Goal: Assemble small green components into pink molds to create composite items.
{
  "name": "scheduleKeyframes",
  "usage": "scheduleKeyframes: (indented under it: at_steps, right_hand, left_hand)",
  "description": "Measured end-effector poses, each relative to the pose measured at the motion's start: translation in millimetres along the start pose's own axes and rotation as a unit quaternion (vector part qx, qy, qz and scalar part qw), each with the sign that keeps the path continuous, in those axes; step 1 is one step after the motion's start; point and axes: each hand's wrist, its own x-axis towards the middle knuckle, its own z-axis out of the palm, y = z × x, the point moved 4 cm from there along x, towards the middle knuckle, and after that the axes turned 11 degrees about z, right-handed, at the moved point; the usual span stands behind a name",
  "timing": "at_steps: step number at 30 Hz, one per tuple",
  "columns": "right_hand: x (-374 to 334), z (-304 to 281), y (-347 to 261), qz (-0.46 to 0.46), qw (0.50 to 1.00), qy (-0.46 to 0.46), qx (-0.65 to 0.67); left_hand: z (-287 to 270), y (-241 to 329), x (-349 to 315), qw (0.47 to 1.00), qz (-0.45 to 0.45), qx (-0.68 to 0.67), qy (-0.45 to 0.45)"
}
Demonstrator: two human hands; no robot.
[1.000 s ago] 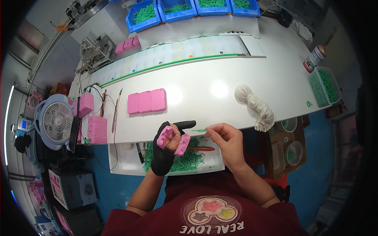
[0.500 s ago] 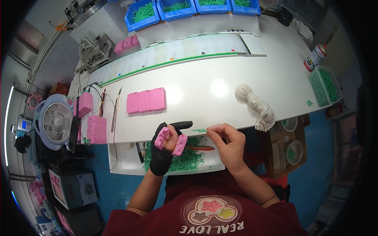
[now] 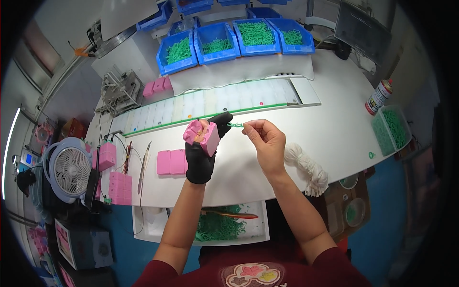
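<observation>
The black-gloved left hand (image 3: 201,155) closes around chunky, matte pink notched blocks (image 3: 210,138); the bare right hand (image 3: 266,143), apart from it, pinches a thin, knobbly green strip (image 3: 236,125) that points toward the glove, all above the smooth, glossy white counter (image 3: 239,179).
</observation>
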Motion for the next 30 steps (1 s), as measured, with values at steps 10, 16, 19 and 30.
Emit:
scheduleKeyframes:
  at_steps: [10, 16, 19, 30]
  right_hand:
    - [23, -7, 24, 0.009, 0.999, 0.014, -0.044]
    - [19, -8, 16, -0.028, 0.997, 0.029, -0.068]
    - [16, -8, 13, -0.049, 0.994, 0.044, -0.09]
    - [11, -8, 4, -0.1, 0.984, 0.058, -0.135]
  left_hand:
    - [-4, -30, 15, 0.991, -0.111, -0.053, 0.059]
    - [-13, -38, 6, 0.984, -0.133, -0.044, 0.11]
    - [-19, -38, 2, 0.982, -0.142, -0.038, 0.116]
    - [-9, -32, 6, 0.992, -0.124, -0.017, 0.03]
